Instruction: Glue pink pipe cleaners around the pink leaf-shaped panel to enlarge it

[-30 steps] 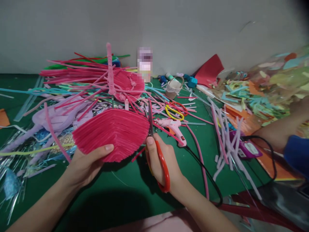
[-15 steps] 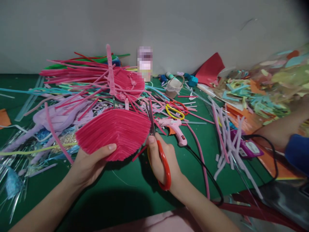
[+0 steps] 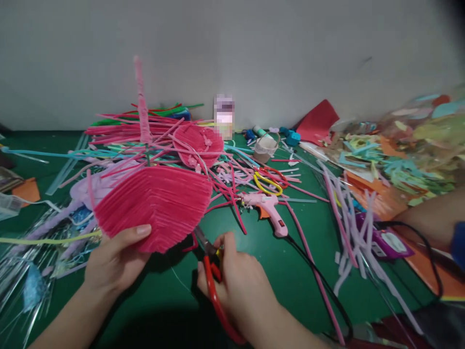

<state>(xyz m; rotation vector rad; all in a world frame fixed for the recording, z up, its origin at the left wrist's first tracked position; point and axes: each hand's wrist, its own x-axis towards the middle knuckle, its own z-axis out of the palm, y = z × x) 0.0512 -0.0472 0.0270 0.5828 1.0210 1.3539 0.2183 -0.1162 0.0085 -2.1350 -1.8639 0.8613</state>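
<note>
My left hand (image 3: 114, 259) grips the lower edge of a flat, heart-like piece woven from pink pipe cleaners (image 3: 154, 201), held up over the green table (image 3: 286, 271). A pink fuzzy stem (image 3: 141, 104) rises behind it. My right hand (image 3: 236, 281) is closed round red-handled scissors (image 3: 212, 286), whose blades point up-left under the piece's lower right edge.
A pile of loose pipe cleaners (image 3: 152, 133) and another pink woven piece (image 3: 198, 140) lie behind. A pink glue gun (image 3: 269, 208) with a black cord, yellow and red scissors (image 3: 269, 180) and a small basket (image 3: 265, 145) sit centre. Another person's arm (image 3: 432, 225) rests at right beside paper scraps.
My right hand dropped toward me and turned the scissors from pointing up beside the piece to pointing up-left beneath it. The woven piece shifted slightly left.
</note>
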